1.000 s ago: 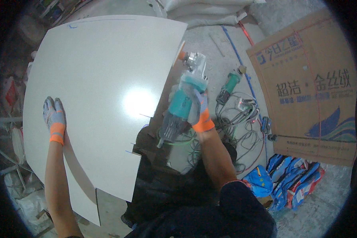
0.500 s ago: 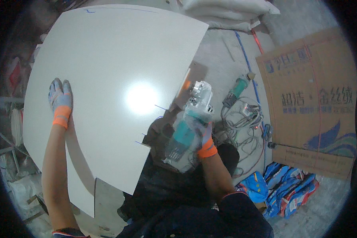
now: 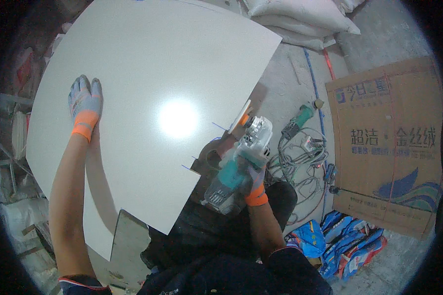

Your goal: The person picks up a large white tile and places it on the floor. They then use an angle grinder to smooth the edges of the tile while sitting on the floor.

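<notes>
A large pale panel (image 3: 133,59), like a tile with a glossy face, fills the left and middle of the head view. Blue pen marks and a stepped notch show on its right side. My left hand (image 3: 86,104), in a grey glove with an orange cuff, lies flat on the panel with fingers stretched. My right hand (image 3: 256,184), gloved alike, is wrapped round the body of a teal and silver angle grinder (image 3: 236,169). The grinder's disc is at the panel's right edge, near a blue mark; I cannot tell whether it touches.
On the floor to the right lie a second green power tool (image 3: 300,118) and tangled cables (image 3: 300,155). A large cardboard box (image 3: 384,147) stands beyond them. Crumpled blue bags (image 3: 349,246) lie nearer me. White sacks (image 3: 300,19) are stacked at the back.
The view has shifted, so the panel and floor items sit differently in it. The grinder has moved nearer to me along the panel's edge, toward a blue mark. My left hand stays flat.
</notes>
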`<state>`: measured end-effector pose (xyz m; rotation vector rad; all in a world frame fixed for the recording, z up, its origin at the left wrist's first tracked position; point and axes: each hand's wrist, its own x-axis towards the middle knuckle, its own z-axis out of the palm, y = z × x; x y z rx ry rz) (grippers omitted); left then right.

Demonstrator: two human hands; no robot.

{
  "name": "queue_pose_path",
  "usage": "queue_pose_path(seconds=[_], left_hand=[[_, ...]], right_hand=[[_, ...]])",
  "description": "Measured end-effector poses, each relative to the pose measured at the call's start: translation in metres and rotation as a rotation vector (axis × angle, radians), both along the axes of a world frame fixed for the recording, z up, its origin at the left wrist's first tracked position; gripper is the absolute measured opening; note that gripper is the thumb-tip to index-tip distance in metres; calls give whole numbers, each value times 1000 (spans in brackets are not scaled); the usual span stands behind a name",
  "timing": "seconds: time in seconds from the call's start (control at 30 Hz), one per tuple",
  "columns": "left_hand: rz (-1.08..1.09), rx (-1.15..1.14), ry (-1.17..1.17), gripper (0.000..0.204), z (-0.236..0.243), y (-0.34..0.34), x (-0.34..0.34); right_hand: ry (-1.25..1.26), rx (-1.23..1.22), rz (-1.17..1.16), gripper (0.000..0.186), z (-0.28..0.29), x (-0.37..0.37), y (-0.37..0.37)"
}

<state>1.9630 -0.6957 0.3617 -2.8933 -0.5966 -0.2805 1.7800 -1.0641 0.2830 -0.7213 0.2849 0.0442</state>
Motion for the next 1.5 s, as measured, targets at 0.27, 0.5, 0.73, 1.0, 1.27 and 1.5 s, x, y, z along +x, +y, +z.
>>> queue_pose_path(seconds=[0.27, 0.5, 0.73, 1.0, 1.27, 1.5], left_hand=[[-16, 7, -10, 58, 7, -6, -3], [-5, -28, -17, 60, 7, -7, -3], [10, -20, -24, 60, 2, -5, -2], [1, 8, -13, 60, 1, -3, 0], [10, 49, -55, 60, -1, -5, 0], [26, 55, -50, 60, -6, -1, 1]], right_hand=[[-112, 71, 64, 28, -1, 8, 2], [6, -307, 27, 27, 3, 2, 9], [-59, -443, 8, 28, -3, 3, 8], [-65, -289, 19, 29, -1, 4, 10], [-116, -180, 69, 28, -13, 2, 9], [-135, -263, 30, 23, -10, 3, 11]])
